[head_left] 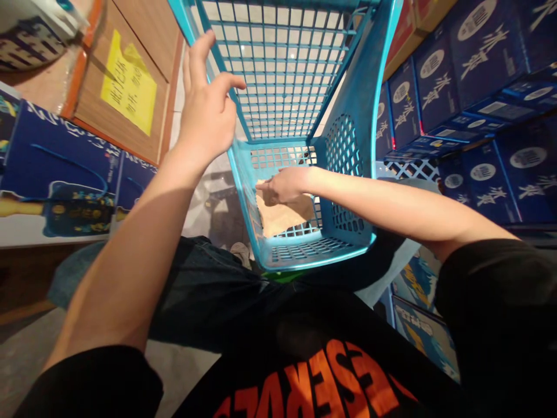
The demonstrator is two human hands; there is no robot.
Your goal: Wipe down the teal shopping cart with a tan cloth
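Note:
A blue plastic basket [348,151] with lattice walls is tipped up in front of me. My left hand [209,110] rests against its left rim, fingers stretched out and holding nothing. My right hand [285,184] reaches inside the basket, its fingers pinched on a tan piece of cardboard or paper [281,216] that lies against the basket's bottom.
Stacked dark blue cartons [474,87] fill the right side. More blue printed boxes [65,168] stand at the left, beside a wooden panel with a yellow note [128,81]. More boxes [418,307] lie low at the right. My dark trousers and black shirt fill the foreground.

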